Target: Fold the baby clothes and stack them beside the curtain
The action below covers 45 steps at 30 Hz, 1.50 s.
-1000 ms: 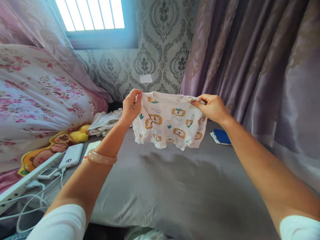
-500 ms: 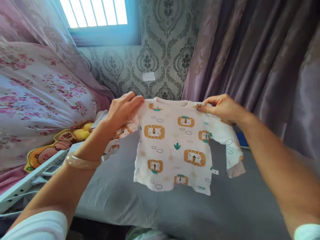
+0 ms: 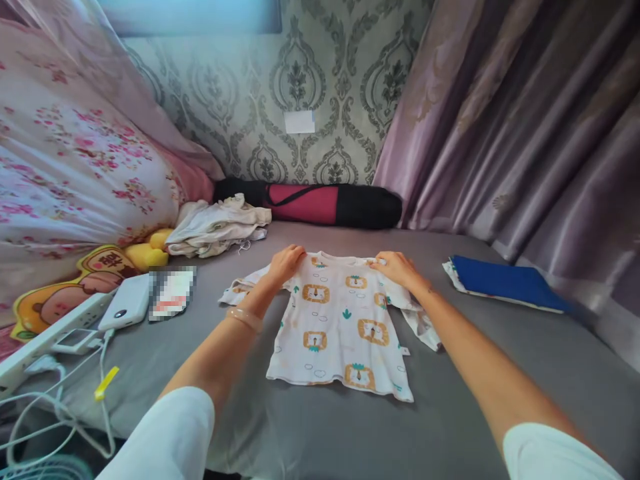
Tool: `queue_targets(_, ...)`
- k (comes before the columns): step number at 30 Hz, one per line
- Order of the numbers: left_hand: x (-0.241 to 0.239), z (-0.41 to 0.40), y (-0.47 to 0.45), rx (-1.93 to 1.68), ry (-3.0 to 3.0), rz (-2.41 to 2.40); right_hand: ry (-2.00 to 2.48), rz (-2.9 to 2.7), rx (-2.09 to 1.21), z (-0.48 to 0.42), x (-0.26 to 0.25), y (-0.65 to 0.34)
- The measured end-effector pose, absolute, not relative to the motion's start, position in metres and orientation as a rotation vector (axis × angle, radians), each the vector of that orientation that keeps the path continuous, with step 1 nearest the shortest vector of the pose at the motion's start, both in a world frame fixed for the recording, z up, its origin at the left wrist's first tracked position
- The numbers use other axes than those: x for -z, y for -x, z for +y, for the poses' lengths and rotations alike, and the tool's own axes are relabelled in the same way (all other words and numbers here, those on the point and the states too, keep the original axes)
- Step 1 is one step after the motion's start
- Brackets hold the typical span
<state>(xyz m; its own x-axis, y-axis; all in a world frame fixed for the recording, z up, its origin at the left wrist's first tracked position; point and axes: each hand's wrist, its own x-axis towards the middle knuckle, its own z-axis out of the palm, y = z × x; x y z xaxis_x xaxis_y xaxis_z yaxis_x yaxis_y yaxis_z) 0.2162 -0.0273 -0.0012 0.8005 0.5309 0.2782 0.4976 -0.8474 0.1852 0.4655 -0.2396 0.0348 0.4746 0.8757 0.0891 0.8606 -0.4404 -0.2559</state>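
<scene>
A small white long-sleeved shirt (image 3: pixel 335 327) with orange lion faces and green leaves lies spread on the grey bed sheet (image 3: pixel 240 427), its neckline away from me. My left hand (image 3: pixel 287 264) is closed on its left shoulder, and my right hand (image 3: pixel 397 268) pinches the right shoulder. Both sleeves fall outward beneath my forearms, partly hidden. A small white tag sticks out at the shirt's right side seam. On my left wrist is a pale bangle (image 3: pixel 244 319).
Crumpled light clothes (image 3: pixel 217 225) lie at the back left, before a black and red roll bag (image 3: pixel 310 203). A blue folded item (image 3: pixel 505 283) is at right. To the left are a white power bank (image 3: pixel 126 301), a power strip (image 3: pixel 55 337), cables and a yellow plush toy (image 3: pixel 145 252).
Both hands have lowered the shirt from mid-air onto the bed, still holding its shoulders. The view has tilted down, bringing the roll bag and the clothes pile into sight.
</scene>
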Motion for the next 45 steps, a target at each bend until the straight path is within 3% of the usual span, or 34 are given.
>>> queue_targets(12, 0.029, -0.014, -0.231, -0.257, -2.999, 0.997, 2.516, -1.620, 0.129, -0.222, 0.013, -0.467)
queue_targets(26, 0.044, 0.032, -0.258, -0.301, -3.163, 0.916, 2.554, -1.549, 0.107, -0.193, 0.037, -0.492)
queue_targets(32, 0.034, 0.035, -0.262, -0.031, -2.987, 0.909, 2.502, -1.432, -0.248, -0.183, 0.038, -0.514)
queue_targets(35, 0.020, 0.024, -0.275, -0.141, -3.048, 0.954, 2.315, -1.250, -0.589, -0.182, 0.031, -0.530)
queue_targets(38, 0.013, -0.005, -0.302, -0.329, -3.032, 0.677, 2.172, -0.935, -0.844, -0.185, 0.026, -0.541)
queue_targets(42, 0.025, -0.055, -0.343, -0.372, -2.875, 0.163, 2.123, -0.812, -0.876, -0.190, 0.023, -0.540)
queue_targets(45, 0.042, -0.085, -0.363, -0.445, -2.820, 0.141, 2.130, -0.805, -0.854, -0.194, 0.021, -0.534)
